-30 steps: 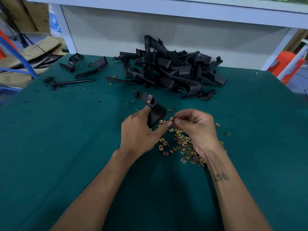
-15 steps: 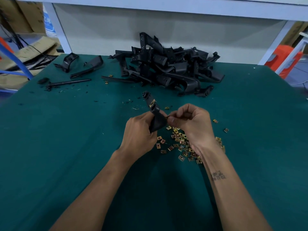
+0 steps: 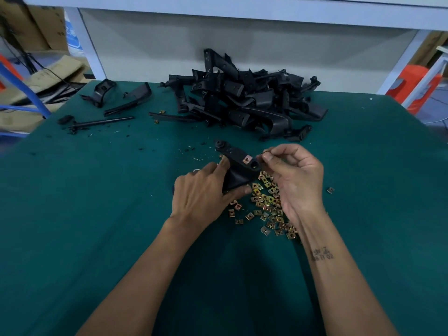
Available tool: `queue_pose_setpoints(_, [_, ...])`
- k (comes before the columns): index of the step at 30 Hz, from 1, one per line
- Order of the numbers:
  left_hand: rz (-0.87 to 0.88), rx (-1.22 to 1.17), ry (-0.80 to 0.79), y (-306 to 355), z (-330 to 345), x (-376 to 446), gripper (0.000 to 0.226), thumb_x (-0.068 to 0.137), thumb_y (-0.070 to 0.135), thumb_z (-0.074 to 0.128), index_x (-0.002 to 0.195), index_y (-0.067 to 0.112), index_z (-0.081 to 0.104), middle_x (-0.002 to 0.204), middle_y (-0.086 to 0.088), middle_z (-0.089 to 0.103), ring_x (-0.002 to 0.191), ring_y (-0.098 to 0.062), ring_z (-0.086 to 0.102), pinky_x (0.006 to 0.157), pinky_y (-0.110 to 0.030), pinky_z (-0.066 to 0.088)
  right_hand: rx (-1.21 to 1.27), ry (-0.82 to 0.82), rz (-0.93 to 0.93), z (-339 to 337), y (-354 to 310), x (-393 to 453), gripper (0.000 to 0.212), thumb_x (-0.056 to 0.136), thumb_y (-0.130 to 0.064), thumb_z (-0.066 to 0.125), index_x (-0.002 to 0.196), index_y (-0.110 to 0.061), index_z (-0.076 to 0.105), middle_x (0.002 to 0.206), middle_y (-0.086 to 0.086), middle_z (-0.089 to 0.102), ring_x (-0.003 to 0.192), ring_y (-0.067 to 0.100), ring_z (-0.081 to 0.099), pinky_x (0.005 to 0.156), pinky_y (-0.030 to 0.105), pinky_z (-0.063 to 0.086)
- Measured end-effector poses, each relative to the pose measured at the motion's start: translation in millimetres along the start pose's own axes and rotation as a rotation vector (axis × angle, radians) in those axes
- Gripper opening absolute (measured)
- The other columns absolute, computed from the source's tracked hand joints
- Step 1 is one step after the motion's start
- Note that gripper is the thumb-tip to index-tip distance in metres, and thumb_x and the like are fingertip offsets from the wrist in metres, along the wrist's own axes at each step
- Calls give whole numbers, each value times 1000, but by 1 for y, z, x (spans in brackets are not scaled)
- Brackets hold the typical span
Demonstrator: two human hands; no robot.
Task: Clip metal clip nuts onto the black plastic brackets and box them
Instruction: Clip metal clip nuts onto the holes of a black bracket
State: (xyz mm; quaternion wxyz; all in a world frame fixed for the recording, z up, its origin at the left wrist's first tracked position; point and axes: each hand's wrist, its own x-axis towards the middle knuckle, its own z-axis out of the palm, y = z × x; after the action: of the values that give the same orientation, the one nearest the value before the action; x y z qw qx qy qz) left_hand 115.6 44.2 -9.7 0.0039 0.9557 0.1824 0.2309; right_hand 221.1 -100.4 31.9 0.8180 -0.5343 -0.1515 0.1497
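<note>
— What is the left hand (image 3: 202, 195) doing?

— Its grip is curling round the lower body of one black bracket (image 3: 238, 169), thumb on the near side, fingers on the far side, lifting it just above the green counter (image 3: 97, 214).

— And the right hand (image 3: 294, 177)?

— Its thumb and forefinger are pinching together at the bracket's right end, beside the round hole. Whether a clip nut is sitting between them, I cannot tell; the fingertips are hiding it.

— Is any nut sitting on the bracket?

— One fitted clip nut (image 3: 247, 159) is showing on the upper face, just left of that hole.

— Where are the other parts lying?

— The loose clip nuts (image 3: 266, 204) are lying scattered on the counter under and between the hands. The pile of brackets (image 3: 242, 100) is resting at the far edge, well apart.
</note>
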Motion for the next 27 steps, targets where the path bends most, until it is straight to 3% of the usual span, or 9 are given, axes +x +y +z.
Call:
queue_pose_setpoints(2, [5,-9,38,4,-5,0,87,83,92,22,122,20,50,94,2,67,74,-28,67,52,-31,37,36,21,8,-3,-1,1,20,84,16,68,86,-4,68,82,10,74,83,26,73,84,36,61])
queue_pose_setpoints(6, [75,-59,63,9,-11,-1,60,101,70,26,116,20,55,92,-1,64,81,-27,63,67,-37,42,55,60,3,-7,-3,3,19,83,14,70,87,-5,69,83,9,75,85,26,74,80,33,59])
queue_pose_setpoints(10, [127,-21,14,9,-15,1,54,104,53,26,113,19,67,102,-1,69,98,-26,58,80,-40,45,-69,-40,-150,-6,-2,2,25,81,14,74,85,-11,73,86,7,75,82,24,74,77,27,58])
queue_pose_setpoints(13, [174,-71,59,11,-15,0,34,101,35,45,96,12,69,94,-6,68,88,-30,63,66,-38,45,-132,-139,-219,0,0,-2,32,80,11,76,80,-21,78,87,3,76,81,21,72,79,28,59])
queue_pose_setpoints(15, [133,-98,48,11,-14,0,19,95,25,64,83,10,64,76,-7,67,62,-34,64,49,-30,33,-105,-165,-210,4,3,-4,30,79,8,77,81,-22,78,87,3,76,78,20,72,78,28,58])
queue_pose_setpoints(17, [93,-89,11,10,-11,-2,22,92,21,71,77,10,59,64,-8,63,46,-37,57,46,-28,26,-87,-183,-180,9,5,-8,28,78,6,76,80,-22,78,86,2,75,76,19,71,74,27,58])
queue_pose_setpoints(20, [67,-111,-13,9,-8,-3,20,90,25,61,76,13,56,63,-10,64,46,-39,56,49,-31,28,-171,-192,-158,15,9,-12,28,78,2,76,77,-26,78,86,-3,75,78,14,68,68,22,54])
queue_pose_setpoints(27, [37,-122,71,7,-2,-4,28,92,33,43,80,12,57,62,-11,63,47,-40,54,50,-31,26,-254,-126,-168,19,16,-14,34,83,8,74,78,-25,77,80,-6,75,74,6,67,71,18,53])
